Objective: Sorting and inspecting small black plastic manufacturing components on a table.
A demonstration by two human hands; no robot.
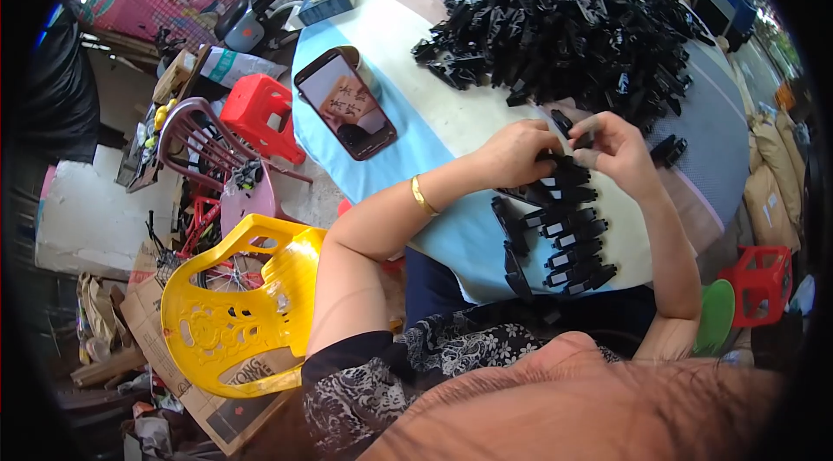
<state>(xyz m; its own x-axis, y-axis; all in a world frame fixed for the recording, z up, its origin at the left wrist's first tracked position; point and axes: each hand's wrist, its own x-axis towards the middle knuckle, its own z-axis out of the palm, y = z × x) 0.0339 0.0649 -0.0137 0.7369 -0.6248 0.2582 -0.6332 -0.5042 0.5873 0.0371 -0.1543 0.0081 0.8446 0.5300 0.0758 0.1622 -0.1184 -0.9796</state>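
Observation:
My left hand (514, 153) and my right hand (618, 151) meet over the table edge, both pinching a small black plastic part (568, 167) between the fingertips. A gold bangle (423, 197) circles my left wrist. Just below the hands, a neat row of several assembled black parts (573, 244) lies on the cloth. A big loose heap of black plastic parts (564, 23) covers the far half of the table, beyond my hands.
The table wears a pale blue and cream cloth (434, 114). A smartphone (345, 102) leans at its left side, screen lit. A yellow plastic chair (234, 305), red stools (260, 114) (762, 280), a bicycle (204, 227) and cardboard crowd the floor.

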